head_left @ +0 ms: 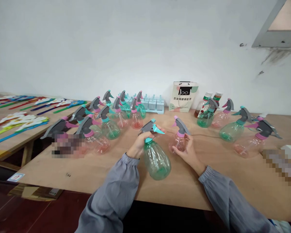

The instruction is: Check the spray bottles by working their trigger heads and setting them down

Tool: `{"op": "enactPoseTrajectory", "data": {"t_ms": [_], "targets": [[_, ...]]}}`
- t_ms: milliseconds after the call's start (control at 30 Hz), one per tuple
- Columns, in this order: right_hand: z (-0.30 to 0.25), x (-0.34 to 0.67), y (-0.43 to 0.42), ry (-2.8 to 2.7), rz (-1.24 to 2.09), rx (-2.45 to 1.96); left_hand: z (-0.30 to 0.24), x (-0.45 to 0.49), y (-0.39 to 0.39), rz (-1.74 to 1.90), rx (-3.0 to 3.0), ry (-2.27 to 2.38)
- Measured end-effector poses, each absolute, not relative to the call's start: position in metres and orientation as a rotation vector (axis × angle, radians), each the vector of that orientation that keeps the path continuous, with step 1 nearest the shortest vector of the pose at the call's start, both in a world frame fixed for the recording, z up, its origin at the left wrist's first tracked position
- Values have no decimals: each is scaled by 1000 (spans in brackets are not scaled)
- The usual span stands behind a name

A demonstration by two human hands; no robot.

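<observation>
My left hand [138, 144] grips the neck of a green spray bottle [157, 160] just under its grey and teal trigger head, holding it tilted above the wooden table [111, 171]. My right hand [188, 149] is wrapped around a pink spray bottle [178, 139] with a grey and pink trigger head that stands on the table. Both arms wear grey sleeves.
Several spray bottles stand in a cluster at the left [106, 121] and more at the right [232, 127]. A paper bag [183, 96] and a light blue tray [152, 104] sit by the wall. Coloured flat sticks [21, 121] cover a side table at left.
</observation>
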State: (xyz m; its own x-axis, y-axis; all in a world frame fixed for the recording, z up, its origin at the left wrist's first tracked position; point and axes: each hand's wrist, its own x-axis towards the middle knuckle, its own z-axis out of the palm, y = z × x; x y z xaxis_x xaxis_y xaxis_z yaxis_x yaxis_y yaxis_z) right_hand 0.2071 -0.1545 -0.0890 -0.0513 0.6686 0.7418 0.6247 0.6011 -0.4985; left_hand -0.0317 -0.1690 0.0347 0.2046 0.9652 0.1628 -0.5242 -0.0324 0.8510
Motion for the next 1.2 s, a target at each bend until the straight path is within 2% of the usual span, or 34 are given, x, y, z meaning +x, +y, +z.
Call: {"op": "enactPoseTrajectory", "data": {"t_ms": [600, 833, 1067, 1200], "targets": [[-83, 206, -156, -1749, 34, -1056, 29, -38, -158, 1538, 952, 703], [-84, 207, -156, -1751, 74, -1079, 35, -31, -165, 1462, 1026, 666], [-82, 209, -154, -1773, 101, -1046, 39, -59, -162, 1673, 1271, 810], [-83, 208, -154, -1768, 101, -1056, 44, -87, -157, 1759, 1512, 1121]]}}
